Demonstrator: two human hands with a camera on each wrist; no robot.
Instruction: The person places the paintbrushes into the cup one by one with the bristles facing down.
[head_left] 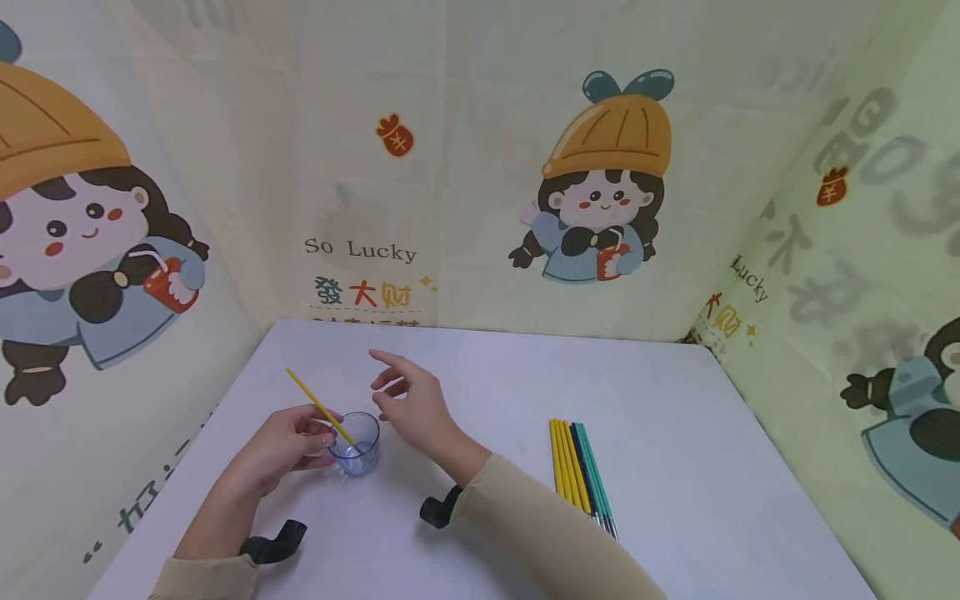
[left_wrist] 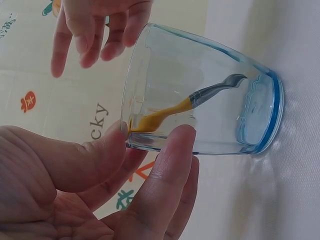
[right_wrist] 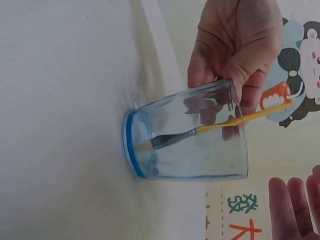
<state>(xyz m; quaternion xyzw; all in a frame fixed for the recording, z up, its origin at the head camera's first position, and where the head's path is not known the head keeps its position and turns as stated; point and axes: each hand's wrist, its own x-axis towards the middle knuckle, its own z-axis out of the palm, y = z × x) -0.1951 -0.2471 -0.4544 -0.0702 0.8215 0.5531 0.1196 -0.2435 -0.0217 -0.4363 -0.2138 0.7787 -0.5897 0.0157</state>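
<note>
A clear glass cup with a bluish base (head_left: pixel 367 435) stands upright on the table. My left hand (head_left: pixel 281 446) grips its rim from the left, thumb and fingers pinching the wall. Inside leans a yellow-handled paintbrush (head_left: pixel 309 393), its bristles down near the bottom and its handle sticking out over the rim toward the left. Both wrist views show the brush's metal collar (right_wrist: pixel 187 135) and dark bristles (right_wrist: pixel 164 141) through the glass. Just right of the cup, my right hand (head_left: pixel 416 408) hovers with loosely extended fingers and holds nothing.
On the right of the white table (head_left: pixel 660 433), several more paintbrushes (head_left: pixel 573 467) lie side by side, with yellow, dark blue and green handles. My right sleeve passes close to their left. Printed cloth (head_left: pixel 480 208) walls in the back and both sides.
</note>
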